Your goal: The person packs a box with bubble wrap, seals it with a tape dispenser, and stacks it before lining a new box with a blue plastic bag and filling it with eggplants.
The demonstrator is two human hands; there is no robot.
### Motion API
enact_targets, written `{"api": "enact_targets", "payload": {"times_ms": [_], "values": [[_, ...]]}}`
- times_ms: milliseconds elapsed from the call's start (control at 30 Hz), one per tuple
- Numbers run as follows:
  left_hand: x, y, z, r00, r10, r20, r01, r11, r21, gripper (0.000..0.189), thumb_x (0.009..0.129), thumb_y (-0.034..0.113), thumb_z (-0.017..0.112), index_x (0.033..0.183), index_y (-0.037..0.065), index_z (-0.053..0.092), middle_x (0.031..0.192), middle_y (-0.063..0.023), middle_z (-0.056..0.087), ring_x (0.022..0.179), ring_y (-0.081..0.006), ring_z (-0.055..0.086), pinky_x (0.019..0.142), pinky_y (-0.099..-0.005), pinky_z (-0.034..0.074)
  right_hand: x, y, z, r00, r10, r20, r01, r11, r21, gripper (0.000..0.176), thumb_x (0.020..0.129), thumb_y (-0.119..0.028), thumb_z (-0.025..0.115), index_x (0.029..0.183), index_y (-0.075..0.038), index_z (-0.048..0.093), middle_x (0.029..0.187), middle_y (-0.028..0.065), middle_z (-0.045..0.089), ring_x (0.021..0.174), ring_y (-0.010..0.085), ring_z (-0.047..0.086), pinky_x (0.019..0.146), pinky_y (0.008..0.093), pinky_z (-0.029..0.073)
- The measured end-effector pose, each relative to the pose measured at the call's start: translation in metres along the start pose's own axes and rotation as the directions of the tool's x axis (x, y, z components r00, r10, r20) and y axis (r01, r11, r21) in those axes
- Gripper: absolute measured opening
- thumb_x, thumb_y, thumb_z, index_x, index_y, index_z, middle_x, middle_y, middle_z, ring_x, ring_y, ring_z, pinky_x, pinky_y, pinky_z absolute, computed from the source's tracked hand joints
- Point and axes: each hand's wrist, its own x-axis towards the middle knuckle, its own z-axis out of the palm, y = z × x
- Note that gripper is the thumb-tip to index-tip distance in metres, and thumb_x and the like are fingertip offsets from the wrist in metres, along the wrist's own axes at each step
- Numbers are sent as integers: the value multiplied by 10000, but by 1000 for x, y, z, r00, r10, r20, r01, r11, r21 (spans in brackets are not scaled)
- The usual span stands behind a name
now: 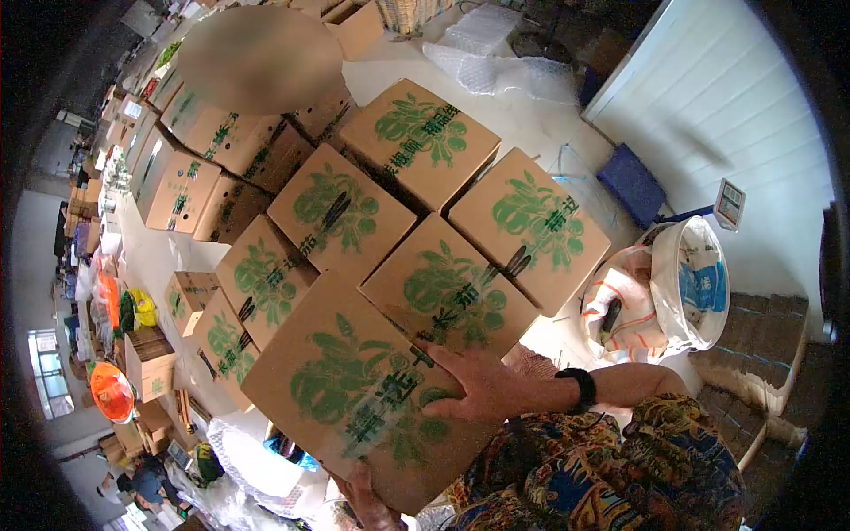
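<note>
Nearest me is a brown cardboard box with green printed vegetables and dark green lettering. My right hand, with a black band at the wrist, lies spread on its top near the right edge. At the box's near lower edge, my left hand grips it, thumb by the top; its other fingers are hidden. Just beyond sits a similar printed box, with another box to its right. More of them stand farther off, including one box and another box.
Several cartons are stacked at the upper left. On the right stand a white bucket with a lining bag and flattened cardboard. Bubble wrap lies on the floor behind. An orange basin is at the left.
</note>
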Motion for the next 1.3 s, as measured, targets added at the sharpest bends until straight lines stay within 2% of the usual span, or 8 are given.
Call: {"api": "enact_targets", "payload": {"times_ms": [167,233,467,833,1000,1100,1167,1300], "values": [[7,-6,49,992,-84,94,93,992,-90,652,829,62,550,1416,87,265,1310,-149,446,1147,-288,505,954,-407,450,-9,10,-49,938,-254,-236,197,951,-239,863,765,-407,733,1373,55,329,1054,269,612,896,369,643,762,411,511],[20,-35,46,971,-148,186,158,987,-41,636,836,54,555,1405,53,271,1317,-158,441,1172,-278,481,994,-409,416,-15,-11,-98,989,109,-100,-122,984,-128,875,738,-388,763,1366,55,346,1133,236,601,1006,293,618,863,368,480],[41,-62,136,822,-284,495,378,920,-101,795,895,50,527,1461,35,-30,1416,-193,301,1227,-298,425,1070,-427,331,-49,57,-163,925,240,-294,-225,971,84,840,713,-387,774,1344,25,403,1168,141,601,1057,192,563,918,322,441],[80,-121,217,703,175,689,-264,964,24,856,862,147,582,1471,-13,3,1522,-216,52,1410,-294,108,1127,-397,153,-43,93,-235,862,364,-352,-320,931,177,815,726,-500,730,1315,-16,442,1170,92,566,1055,166,509,921,316,414],[123,-139,164,719,201,665,-353,930,100,649,930,222,529,1438,-32,215,1487,-197,238,1381,-278,232,1111,-388,216,-41,93,-224,863,363,-351,-374,927,39,841,748,-533,699,1352,-23,414,1240,150,543,1136,262,505,974,352,393],[171,-140,91,613,498,613,-790,396,468,435,966,239,484,1327,-1,452,1344,-141,480,1284,-279,415,1091,-388,294,-58,83,-192,834,-183,-521,-338,576,-744,825,777,-531,672,1367,-23,397,1342,199,466,1226,337,458,1014,382,368],[169,-109,83,965,175,195,-215,955,204,431,956,257,504,1303,5,471,1311,-128,504,1220,-237,476,1026,-365,370,-59,31,-162,912,-231,-340,-147,590,-794,777,823,-494,640,1384,-26,377,1424,210,376,1279,374,409,1036,414,350],[181,-126,32,985,129,114,-153,958,242,417,969,206,495,1311,-28,450,1309,-169,500,1224,-226,461,1045,-343,342,-42,-3,-117,933,-272,-236,-81,481,-873,747,857,-472,615,1391,-11,369,1446,192,349,1303,349,381,1047,418,336]]}}
